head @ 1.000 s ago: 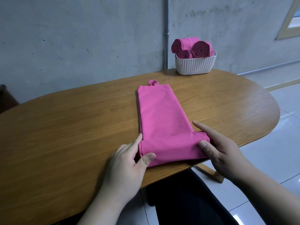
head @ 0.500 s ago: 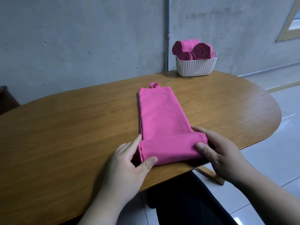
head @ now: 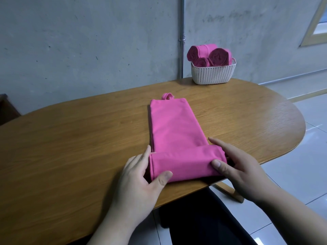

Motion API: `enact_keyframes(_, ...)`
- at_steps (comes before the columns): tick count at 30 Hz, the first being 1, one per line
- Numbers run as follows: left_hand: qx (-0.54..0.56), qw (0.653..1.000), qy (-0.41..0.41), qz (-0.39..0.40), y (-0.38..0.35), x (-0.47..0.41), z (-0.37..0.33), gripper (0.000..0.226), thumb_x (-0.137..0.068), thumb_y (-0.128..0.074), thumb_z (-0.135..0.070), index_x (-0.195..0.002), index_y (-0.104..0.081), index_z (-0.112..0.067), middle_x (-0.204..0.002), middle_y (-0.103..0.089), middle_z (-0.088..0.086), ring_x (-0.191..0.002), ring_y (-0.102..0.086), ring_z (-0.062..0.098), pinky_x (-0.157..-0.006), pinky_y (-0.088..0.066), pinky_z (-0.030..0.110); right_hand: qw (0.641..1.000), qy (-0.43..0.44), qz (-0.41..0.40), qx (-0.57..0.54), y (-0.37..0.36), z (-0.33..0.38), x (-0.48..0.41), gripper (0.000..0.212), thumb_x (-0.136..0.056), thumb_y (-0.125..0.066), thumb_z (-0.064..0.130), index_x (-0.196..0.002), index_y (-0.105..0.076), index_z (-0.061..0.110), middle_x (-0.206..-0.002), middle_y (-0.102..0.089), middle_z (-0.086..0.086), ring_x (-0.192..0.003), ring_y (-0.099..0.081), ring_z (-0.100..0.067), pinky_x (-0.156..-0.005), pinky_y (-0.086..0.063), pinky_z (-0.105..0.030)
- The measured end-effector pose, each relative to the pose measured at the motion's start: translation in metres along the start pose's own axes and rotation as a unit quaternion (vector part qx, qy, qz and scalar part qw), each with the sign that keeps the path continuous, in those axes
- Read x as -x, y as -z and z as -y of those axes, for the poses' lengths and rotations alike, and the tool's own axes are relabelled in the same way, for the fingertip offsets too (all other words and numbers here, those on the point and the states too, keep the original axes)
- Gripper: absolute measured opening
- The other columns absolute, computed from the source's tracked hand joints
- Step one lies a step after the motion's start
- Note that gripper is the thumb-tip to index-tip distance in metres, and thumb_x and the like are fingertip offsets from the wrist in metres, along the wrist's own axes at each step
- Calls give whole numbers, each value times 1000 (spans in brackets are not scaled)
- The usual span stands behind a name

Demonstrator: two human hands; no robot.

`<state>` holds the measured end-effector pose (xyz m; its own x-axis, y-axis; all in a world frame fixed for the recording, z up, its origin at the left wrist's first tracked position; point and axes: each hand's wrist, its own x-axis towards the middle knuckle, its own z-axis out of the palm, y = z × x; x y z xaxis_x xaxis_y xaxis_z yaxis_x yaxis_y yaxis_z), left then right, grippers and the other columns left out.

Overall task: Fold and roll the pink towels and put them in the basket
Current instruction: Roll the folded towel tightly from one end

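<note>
A pink towel (head: 174,128) lies folded into a long strip on the wooden table (head: 70,138), its hanging loop at the far end. Its near end is rolled into a thick tube by the table's front edge. My left hand (head: 141,174) grips the left end of the roll, thumb on top. My right hand (head: 237,167) grips the right end, thumb pressed on the fabric. A white woven basket (head: 213,73) at the far edge of the table holds three rolled pink towels (head: 208,53).
A grey concrete wall with a vertical metal pipe (head: 182,38) runs behind the table. The rounded right end of the table meets pale floor tiles (head: 311,156). A dark chair edge (head: 7,106) shows at far left.
The roll at the near end has moved forward along the strip and grown thicker. Both hands have followed it, staying on its two ends.
</note>
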<state>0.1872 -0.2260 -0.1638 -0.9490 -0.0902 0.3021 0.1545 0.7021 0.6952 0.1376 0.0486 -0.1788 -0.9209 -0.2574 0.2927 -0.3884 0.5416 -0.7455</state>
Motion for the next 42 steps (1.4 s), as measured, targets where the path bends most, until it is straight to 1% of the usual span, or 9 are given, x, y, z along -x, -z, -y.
enact_keyframes(8, 28, 998, 57, 11, 0, 0, 1, 96, -64, -51, -81, -147, -47, -33, -109, -62, -16, -113, -56, 13, -100, -46, 34, 999, 9, 7, 43, -1, 6, 1, 80, -74, -44, 91, -143, -45, 51, -122, -57, 29, -118, -54, 2, -98, -46, -34)
enact_keyframes(11, 22, 999, 46, 3, 0, 0, 1, 94, -72, -46, -86, -147, -48, -29, -107, -58, -22, -110, -54, 5, -96, -41, 15, 1000, 8, 16, 2, 1, 3, 5, 81, -74, -56, 85, -147, -31, 59, -129, -54, 32, -118, -57, -1, -97, -47, -32)
enact_keyframes(16, 13, 1000, 13, 14, 3, -1, -2, 103, -67, -59, -84, -152, -38, -29, -127, -35, -41, -120, -27, -28, -99, -14, -6, 1000, -14, -14, -8, -3, 2, 0, 62, -76, -52, 83, -134, -45, 61, -120, -63, 29, -115, -59, 2, -97, -49, -33)
enact_keyframes(21, 44, 998, 38, 13, 3, 2, 1, 91, -60, -65, -73, -143, -50, -39, -103, -56, -26, -102, -49, -16, -82, -34, -1, 999, -34, -26, -27, -3, 5, 0, 64, -69, -39, 97, -118, -59, 61, -111, -69, 26, -107, -61, 5, -87, -47, -26)
enact_keyframes(24, 42, 998, 49, 15, 2, 2, 3, 85, -61, -65, -77, -138, -55, -43, -103, -60, -21, -101, -54, -9, -83, -39, 7, 1000, -2, -13, -7, -1, 7, 1, 69, -75, -42, 93, -133, -49, 57, -118, -63, 17, -113, -58, -4, -93, -47, -30)
enact_keyframes(27, 28, 999, 28, 3, 2, 1, 2, 85, -69, -58, -84, -140, -56, -37, -104, -55, -28, -106, -47, -18, -87, -34, 1, 1000, 0, 7, -22, 1, 7, 3, 80, -73, -51, 90, -145, -37, 58, -125, -55, 24, -116, -57, -6, -92, -46, -22)
enact_keyframes(32, 22, 1000, -14, 7, 1, 2, 2, 93, -67, -65, -81, -145, -45, -36, -125, -44, -39, -121, -35, -24, -99, -22, -3, 999, -7, -26, -24, -1, 9, 0, 58, -73, -44, 92, -128, -40, 75, -119, -59, 38, -110, -59, 7, -87, -47, -19)
enact_keyframes(38, 39, 999, 21, 4, 0, 3, 7, 86, -63, -53, -90, -131, -62, -39, -110, -60, -31, -112, -55, -6, -95, -46, 18, 1000, -6, -27, -1, -2, 10, 0, 66, -76, -43, 89, -127, -58, 50, -120, -59, 24, -113, -58, -1, -91, -48, -30)
enact_keyframes(42, 38, 999, 11, 2, 0, 0, 3, 91, -66, -44, -93, -135, -60, -35, -104, -51, -40, -109, -48, -20, -88, -34, -1, 1000, 4, 1, -16, 2, 10, 5, 71, -73, -57, 83, -138, -40, 61, -132, -52, 33, -121, -54, 3, -95, -44, -21)
